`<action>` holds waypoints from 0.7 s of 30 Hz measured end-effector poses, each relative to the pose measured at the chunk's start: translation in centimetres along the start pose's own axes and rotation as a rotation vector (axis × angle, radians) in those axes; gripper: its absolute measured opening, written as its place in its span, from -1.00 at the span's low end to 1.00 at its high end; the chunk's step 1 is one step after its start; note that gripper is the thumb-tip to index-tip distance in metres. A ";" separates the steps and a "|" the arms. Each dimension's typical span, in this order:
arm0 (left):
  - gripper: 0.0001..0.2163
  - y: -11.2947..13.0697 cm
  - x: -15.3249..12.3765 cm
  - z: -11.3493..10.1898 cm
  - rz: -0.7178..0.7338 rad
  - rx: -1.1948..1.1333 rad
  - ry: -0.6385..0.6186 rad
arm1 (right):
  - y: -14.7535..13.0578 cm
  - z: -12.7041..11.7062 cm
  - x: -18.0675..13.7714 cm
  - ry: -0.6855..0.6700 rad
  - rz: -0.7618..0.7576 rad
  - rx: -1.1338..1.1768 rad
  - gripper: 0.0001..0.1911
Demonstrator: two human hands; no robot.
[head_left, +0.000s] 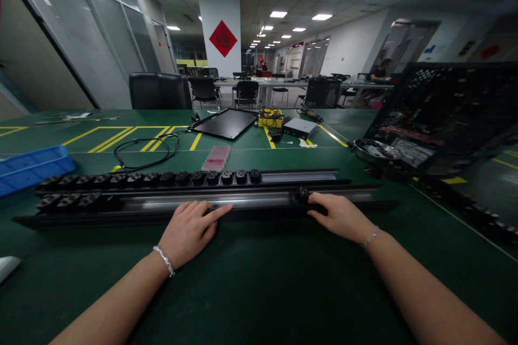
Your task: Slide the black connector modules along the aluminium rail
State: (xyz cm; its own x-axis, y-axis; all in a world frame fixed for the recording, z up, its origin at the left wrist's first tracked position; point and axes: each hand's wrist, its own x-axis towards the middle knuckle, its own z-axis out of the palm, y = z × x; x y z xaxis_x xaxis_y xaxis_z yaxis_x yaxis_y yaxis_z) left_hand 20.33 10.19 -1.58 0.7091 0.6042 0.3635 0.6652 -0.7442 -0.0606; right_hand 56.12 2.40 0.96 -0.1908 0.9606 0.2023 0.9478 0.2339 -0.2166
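Observation:
A long black metal rail (259, 203) with a shiny inner channel lies across the green table in front of me. Over its near edge rests my left hand (188, 234), index finger stretched along the rail and the other fingers slightly bent, holding nothing. At the channel's right part my right hand (342, 216) has its fingertips on a small black socket module (301, 194), whose far side shows beyond them. Several similar black modules (89, 199) sit at the rail's left end. Behind lies a second rail (299, 177) with a row of modules in its left and middle part.
A blue plastic bin (34, 167) stands at the left. Further back are a looped black cable (148, 153), a flat black panel (226, 123), a yellow box (270, 118) and a grey box (300, 127). A metal bowl (376, 149) and a tall open black case (453, 102) are right.

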 end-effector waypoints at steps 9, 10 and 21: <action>-0.55 -0.1 0.0 0.1 0.001 -0.008 0.008 | 0.5 0.0 -0.2 0.013 -0.042 -0.027 -0.85; -0.55 -0.1 0.0 0.2 0.001 -0.010 0.008 | 0.5 -0.1 -0.2 0.014 -0.046 -0.027 -0.83; -0.55 0.0 0.0 0.0 0.001 -0.007 -0.010 | 0.5 -0.1 -0.1 0.009 -0.025 0.013 -0.87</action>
State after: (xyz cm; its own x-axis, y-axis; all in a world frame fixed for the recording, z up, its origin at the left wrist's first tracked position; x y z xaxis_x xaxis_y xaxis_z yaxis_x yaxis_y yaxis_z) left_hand 20.29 10.19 -1.59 0.7118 0.6065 0.3541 0.6631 -0.7465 -0.0543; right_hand 56.67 2.36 0.95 -0.2115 0.9530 0.2167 0.9393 0.2595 -0.2243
